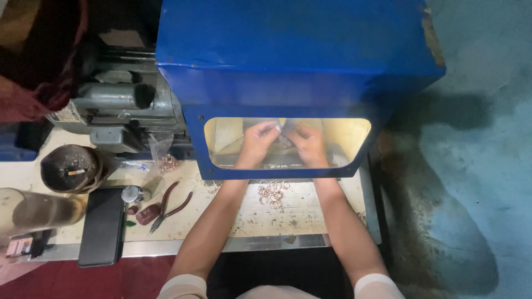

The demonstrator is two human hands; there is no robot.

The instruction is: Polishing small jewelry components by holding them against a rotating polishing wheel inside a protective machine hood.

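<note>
Both my hands reach under a blue machine hood [299, 50] and show through its clear window [349, 138]. My left hand [256, 141] and my right hand [306, 145] are close together, with their fingertips pinched on a small object between them that is too blurred to name. In front of the hood, a heap of small copper-coloured rings [272, 192] lies on the worn white bench [310, 213] between my forearms.
Red-handled pliers [169, 206] and a black phone [101, 226] lie at the left of the bench. A round dark ashtray [72, 169] with a cigarette, a clear bag of rings [166, 160] and a grey motor [116, 105] sit further left. Grey floor is at right.
</note>
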